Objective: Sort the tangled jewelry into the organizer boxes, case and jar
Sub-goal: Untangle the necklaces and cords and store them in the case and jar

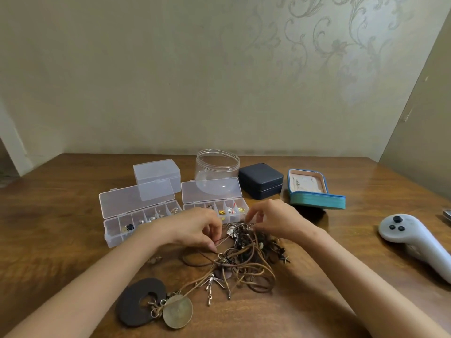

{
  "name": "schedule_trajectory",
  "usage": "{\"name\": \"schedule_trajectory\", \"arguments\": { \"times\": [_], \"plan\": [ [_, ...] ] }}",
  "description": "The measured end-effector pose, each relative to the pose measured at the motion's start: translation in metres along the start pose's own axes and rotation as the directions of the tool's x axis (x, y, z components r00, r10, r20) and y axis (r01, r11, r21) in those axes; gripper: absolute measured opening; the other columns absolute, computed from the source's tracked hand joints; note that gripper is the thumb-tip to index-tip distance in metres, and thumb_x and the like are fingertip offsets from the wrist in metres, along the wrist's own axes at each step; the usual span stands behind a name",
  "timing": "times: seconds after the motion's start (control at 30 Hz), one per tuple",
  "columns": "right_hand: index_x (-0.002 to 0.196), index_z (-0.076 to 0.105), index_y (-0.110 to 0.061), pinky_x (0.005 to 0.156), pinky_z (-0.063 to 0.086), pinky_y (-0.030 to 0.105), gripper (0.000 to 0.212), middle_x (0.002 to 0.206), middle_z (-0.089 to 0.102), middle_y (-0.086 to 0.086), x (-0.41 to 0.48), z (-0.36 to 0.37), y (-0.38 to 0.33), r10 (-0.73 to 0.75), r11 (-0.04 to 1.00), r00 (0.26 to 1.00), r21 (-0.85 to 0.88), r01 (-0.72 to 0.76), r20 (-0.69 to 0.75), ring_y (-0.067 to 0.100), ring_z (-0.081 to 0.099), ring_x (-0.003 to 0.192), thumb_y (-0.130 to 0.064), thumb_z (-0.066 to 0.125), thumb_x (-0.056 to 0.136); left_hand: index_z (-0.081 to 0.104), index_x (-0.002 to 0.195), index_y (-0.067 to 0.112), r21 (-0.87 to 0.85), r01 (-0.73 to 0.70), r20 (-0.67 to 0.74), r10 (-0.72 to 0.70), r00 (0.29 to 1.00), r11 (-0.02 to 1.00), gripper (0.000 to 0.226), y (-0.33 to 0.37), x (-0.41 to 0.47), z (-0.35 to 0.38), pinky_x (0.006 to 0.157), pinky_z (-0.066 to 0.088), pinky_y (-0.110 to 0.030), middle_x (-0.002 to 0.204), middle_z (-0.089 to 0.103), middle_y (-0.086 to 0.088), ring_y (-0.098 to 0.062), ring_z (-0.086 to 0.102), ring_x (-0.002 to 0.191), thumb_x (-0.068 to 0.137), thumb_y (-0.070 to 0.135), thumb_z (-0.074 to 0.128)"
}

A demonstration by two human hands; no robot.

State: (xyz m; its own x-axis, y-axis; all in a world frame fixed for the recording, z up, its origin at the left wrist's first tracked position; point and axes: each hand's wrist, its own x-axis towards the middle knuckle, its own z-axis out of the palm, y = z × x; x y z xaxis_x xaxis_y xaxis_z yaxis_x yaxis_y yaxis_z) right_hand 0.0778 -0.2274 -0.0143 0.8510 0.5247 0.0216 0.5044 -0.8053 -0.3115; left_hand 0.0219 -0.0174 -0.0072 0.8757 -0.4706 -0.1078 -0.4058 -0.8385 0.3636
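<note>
A tangle of brown cord necklaces point(246, 259) with metal charms lies on the wooden table point(61, 215) in front of me. My left hand point(192, 228) pinches a thin red-and-silver strand at the pile's left edge. My right hand point(271, 218) pinches a small metal piece at the pile's top. Behind them stand two open clear organizer boxes, the left one point(136, 215) and the right one point(214, 198), each with small jewelry in its compartments. A clear jar point(217, 167), a shut dark blue case point(261, 180) and an open teal case point(314, 189) sit further back.
A shut frosted plastic box point(157, 173) stands behind the left organizer. A dark wooden ring pendant point(139, 301) and a round brass disc point(178, 312) lie near the front. A white handheld controller point(417, 242) rests at the right. The wall runs close behind the table.
</note>
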Motion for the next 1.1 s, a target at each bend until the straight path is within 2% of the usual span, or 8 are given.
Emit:
{"name": "schedule_trajectory", "arguments": {
  "times": [0.17,0.27,0.4,0.47,0.6,0.77,0.93,1.1],
  "plan": [
    [0.084,0.061,-0.027,0.076,0.049,0.020,0.008,0.089,0.059,-0.012,-0.002,-0.001,0.008,0.040,0.997,0.998,0.060,-0.043,0.058,0.003,0.056,0.084,-0.029,0.069,0.085,0.054,0.084,0.029,-0.120,0.050,-0.145,-0.067,0.987,0.992,0.010,-0.007,-0.008,-0.001,0.069,0.045,-0.011,0.080,0.064,0.013,0.003,0.060,0.073,0.090,0.036,0.059],
    [0.085,0.064,-0.021,0.066,0.046,0.016,0.007,0.087,0.061,-0.009,-0.008,-0.006,0.011,0.042,0.986,0.998,0.157,-0.049,0.047,0.003,0.057,0.079,-0.025,0.070,0.084,0.053,0.090,0.028,-0.039,0.117,-0.350,-0.123,0.929,0.992,0.006,-0.007,-0.009,0.003,0.062,0.044,-0.010,0.067,0.063,0.012,0.005,0.059,0.058,0.093,0.033,0.054],
    [0.083,0.065,-0.016,0.055,0.044,0.013,0.008,0.079,0.068,-0.003,-0.014,-0.011,0.010,0.029,0.935,0.999,0.354,-0.032,0.012,0.003,0.061,0.067,-0.018,0.073,0.082,0.056,0.091,0.026,-0.038,0.176,-0.614,-0.162,0.773,0.984,0.005,-0.011,-0.012,0.000,0.056,0.036,-0.010,0.060,0.062,0.013,0.005,0.056,0.052,0.093,0.030,0.055],
    [0.083,0.064,-0.013,0.053,0.047,0.015,0.010,0.073,0.070,0.001,-0.016,-0.014,0.008,0.027,0.895,0.996,0.446,0.011,-0.080,0.005,0.062,0.059,-0.014,0.074,0.080,0.058,0.092,0.023,-0.079,0.149,-0.675,-0.163,0.720,0.986,0.005,-0.014,-0.013,-0.001,0.056,0.038,-0.012,0.061,0.063,0.013,0.007,0.058,0.057,0.093,0.028,0.056],
    [0.092,0.065,-0.011,0.054,0.051,0.018,0.016,0.071,0.071,0.005,-0.019,-0.021,0.009,0.040,0.814,0.985,0.577,0.067,-0.170,0.011,0.065,0.059,-0.010,0.074,0.079,0.059,0.094,0.021,-0.096,0.122,-0.695,-0.155,0.703,0.988,0.005,-0.011,-0.012,0.001,0.058,0.041,-0.011,0.069,0.065,0.013,0.005,0.060,0.063,0.092,0.024,0.057],
    [0.101,0.069,-0.021,0.057,0.046,0.013,0.019,0.081,0.064,-0.010,-0.015,-0.008,0.008,0.024,0.960,1.000,0.281,-0.021,-0.006,0.000,0.060,0.069,-0.021,0.072,0.082,0.059,0.092,0.023,-0.118,0.143,-0.748,-0.183,0.638,0.983,0.002,-0.012,-0.016,-0.005,0.054,0.037,-0.013,0.068,0.065,0.013,0.004,0.059,0.063,0.091,0.021,0.059],
    [0.092,0.068,-0.024,0.061,0.043,0.014,0.011,0.086,0.060,-0.010,-0.010,0.002,0.007,0.033,0.980,0.998,0.197,-0.043,0.051,0.002,0.057,0.077,-0.018,0.071,0.083,0.062,0.088,0.027,0.041,0.160,-0.595,-0.104,0.797,0.986,0.009,-0.008,-0.015,0.001,0.059,0.034,-0.007,0.071,0.057,0.020,0.007,0.052,0.067,0.086,0.035,0.065],
    [0.092,0.067,-0.023,0.062,0.043,0.015,0.011,0.086,0.061,-0.009,-0.010,0.002,0.006,0.034,0.976,0.997,0.213,-0.047,0.068,0.003,0.057,0.077,-0.017,0.070,0.084,0.056,0.112,0.030,0.298,0.074,-0.397,0.053,0.916,0.952,0.024,0.003,-0.002,0.024,0.082,0.050,-0.029,0.105,0.056,0.012,-0.007,0.055,0.096,0.090,0.040,0.056]
  ]
}}
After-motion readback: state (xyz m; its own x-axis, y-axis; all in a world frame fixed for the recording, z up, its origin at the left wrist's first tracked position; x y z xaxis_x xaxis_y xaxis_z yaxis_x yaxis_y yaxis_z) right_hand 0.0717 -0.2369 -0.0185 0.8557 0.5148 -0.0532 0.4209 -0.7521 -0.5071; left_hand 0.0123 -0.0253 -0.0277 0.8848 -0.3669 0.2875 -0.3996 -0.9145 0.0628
